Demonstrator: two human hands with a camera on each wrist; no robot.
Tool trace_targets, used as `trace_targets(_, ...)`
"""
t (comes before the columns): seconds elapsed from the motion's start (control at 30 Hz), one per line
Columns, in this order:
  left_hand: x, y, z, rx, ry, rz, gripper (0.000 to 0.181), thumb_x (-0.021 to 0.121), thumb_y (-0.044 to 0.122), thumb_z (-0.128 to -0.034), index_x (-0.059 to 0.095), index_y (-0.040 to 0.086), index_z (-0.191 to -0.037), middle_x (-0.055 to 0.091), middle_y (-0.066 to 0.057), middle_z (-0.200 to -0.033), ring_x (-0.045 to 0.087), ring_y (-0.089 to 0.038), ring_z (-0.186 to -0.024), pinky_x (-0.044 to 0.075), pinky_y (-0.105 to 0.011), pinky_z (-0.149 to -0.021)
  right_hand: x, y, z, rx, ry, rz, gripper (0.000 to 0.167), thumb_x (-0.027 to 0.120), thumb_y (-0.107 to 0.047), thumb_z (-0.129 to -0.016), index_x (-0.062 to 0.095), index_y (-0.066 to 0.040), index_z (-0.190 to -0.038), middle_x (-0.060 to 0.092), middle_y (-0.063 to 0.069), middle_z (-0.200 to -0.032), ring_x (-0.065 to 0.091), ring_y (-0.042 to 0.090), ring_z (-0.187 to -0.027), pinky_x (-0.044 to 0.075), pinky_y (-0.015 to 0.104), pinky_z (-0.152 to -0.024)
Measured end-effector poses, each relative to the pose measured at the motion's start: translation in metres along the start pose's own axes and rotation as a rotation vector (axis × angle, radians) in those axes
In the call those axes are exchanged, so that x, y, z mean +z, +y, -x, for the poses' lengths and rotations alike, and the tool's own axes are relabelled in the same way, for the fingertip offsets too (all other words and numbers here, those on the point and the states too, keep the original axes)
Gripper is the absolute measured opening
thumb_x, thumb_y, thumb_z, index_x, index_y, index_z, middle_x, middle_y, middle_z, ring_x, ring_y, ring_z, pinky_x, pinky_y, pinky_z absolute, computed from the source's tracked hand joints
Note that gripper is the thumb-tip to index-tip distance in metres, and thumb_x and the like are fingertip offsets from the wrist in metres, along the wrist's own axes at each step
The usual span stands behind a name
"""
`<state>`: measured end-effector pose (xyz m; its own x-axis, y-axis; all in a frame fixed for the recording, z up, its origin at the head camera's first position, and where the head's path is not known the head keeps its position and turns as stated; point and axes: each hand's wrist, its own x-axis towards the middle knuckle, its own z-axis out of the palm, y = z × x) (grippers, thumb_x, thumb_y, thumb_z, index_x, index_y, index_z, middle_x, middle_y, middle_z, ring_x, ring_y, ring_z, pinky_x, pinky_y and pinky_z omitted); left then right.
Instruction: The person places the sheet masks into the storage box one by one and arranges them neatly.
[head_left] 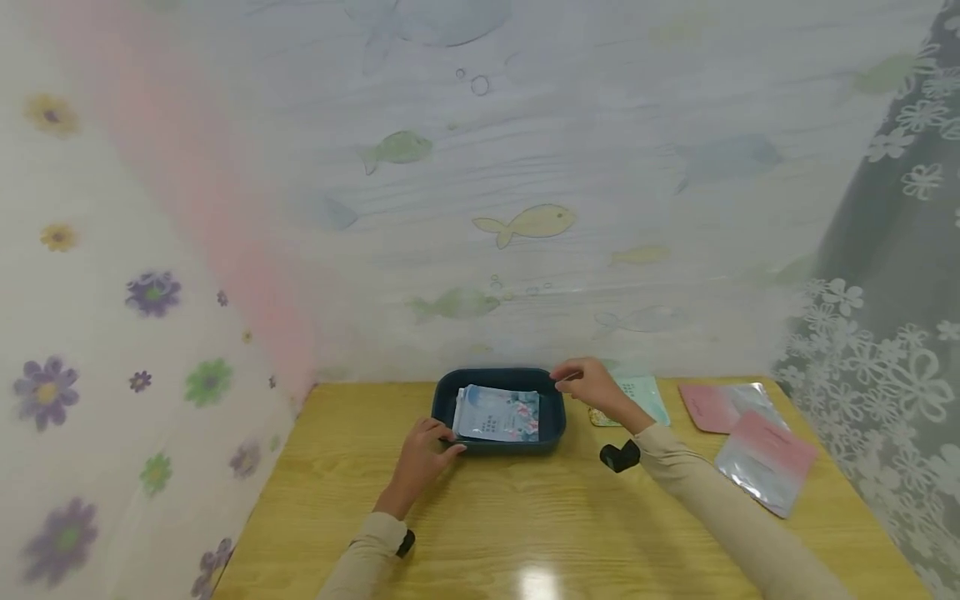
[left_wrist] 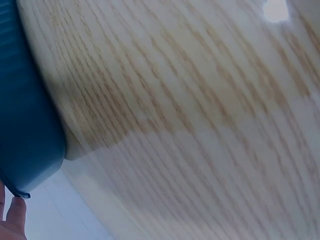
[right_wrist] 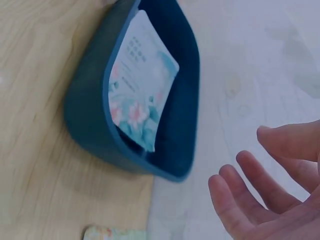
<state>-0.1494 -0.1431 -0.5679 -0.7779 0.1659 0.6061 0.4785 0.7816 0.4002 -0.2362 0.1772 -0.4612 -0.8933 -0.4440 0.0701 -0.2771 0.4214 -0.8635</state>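
A dark blue bin (head_left: pixel 510 447) stands at the table's back edge, with a pale blue floral packet (head_left: pixel 491 414) lying inside. My left hand (head_left: pixel 422 458) holds the bin's front left corner; in the left wrist view its fingers (left_wrist: pixel 16 215) touch the rim of the bin (left_wrist: pixel 32 135). Just off the bin's right back corner is my right hand (head_left: pixel 592 385), fingers loosely bent. The right wrist view shows that hand (right_wrist: pixel 275 185) holding nothing, apart from the bin (right_wrist: pixel 90 110) and the floral packet (right_wrist: pixel 142 80).
Right of the bin lies a mint green packet (head_left: pixel 647 398), partly behind my right forearm, with a patterned edge (head_left: pixel 600 418) beside it. Two pink and silver packets (head_left: pixel 723 406) (head_left: pixel 768 462) overlap at the table's right. A patterned curtain rises behind the table (head_left: pixel 495 525).
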Motion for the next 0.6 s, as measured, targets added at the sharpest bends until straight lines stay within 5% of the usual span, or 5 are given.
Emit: trace_targets(0.6,-0.001,0.002,0.001,0.062,0.046,0.04,0.025,0.089,0.015,-0.0636,0.067,0.009,-0.073,0.057,0.003,-0.078,0.051,-0.016,-0.077,0.048,-0.034,-0.068,-0.062,0.013,0.062,0.037,0.028,-0.044,0.022,0.06,-0.01,-0.093,0.063,0.003,-0.111,0.061,0.021,-0.112,0.061,0.031,-0.096,0.052,0.037,-0.074)
